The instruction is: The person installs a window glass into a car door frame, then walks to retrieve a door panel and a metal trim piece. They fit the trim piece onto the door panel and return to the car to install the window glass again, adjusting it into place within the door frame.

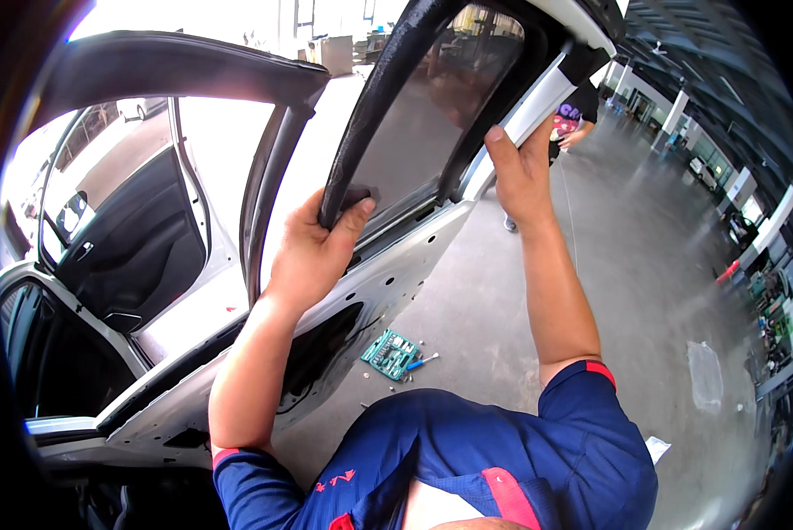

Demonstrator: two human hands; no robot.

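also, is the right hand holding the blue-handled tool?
No, the right hand is on the white window frame, while the blue-handled tool lies on the floor.

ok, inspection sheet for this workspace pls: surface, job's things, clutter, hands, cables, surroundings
Surface: grey floor, shiny in places.
Job's things: white car door, holes along its inner panel; tinted window glass in black window frame.
Clutter: open green tool case, blue-handled tool beside it; clear plastic sheet farther right.
Hands: left hand grips black window frame; right hand holds white edge strip.
Cables: thin pale floor line, cannot tell if cable.
Surroundings: another person beyond the door.
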